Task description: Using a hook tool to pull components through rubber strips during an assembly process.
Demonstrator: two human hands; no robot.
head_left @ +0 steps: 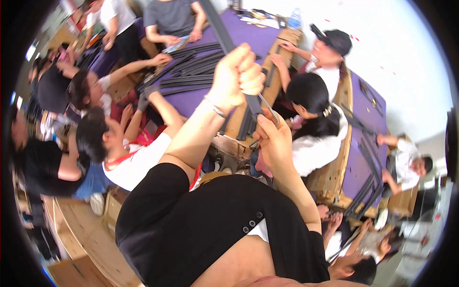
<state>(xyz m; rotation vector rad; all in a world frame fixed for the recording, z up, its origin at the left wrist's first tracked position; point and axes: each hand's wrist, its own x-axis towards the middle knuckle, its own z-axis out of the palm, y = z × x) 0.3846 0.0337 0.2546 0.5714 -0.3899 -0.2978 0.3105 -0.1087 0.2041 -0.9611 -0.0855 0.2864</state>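
A long dark grey rubber-like strip runs from the top edge down toward my chest. My left hand is closed in a fist around its middle, knuckles up. Close below, my right hand pinches the strip's lower end between thumb and fingers. A thin, shiny metal rod slants beside the strip from the left fist into the right hand's fingers; its tip is hidden. Several similar dark strips lie piled on the purple-covered table beyond my hands.
Co-workers sit close on both sides, one in white at my right and one in white at my left. A wooden table edge is ahead. Another purple table with dark strips stands right. A plastic bottle stands at the back.
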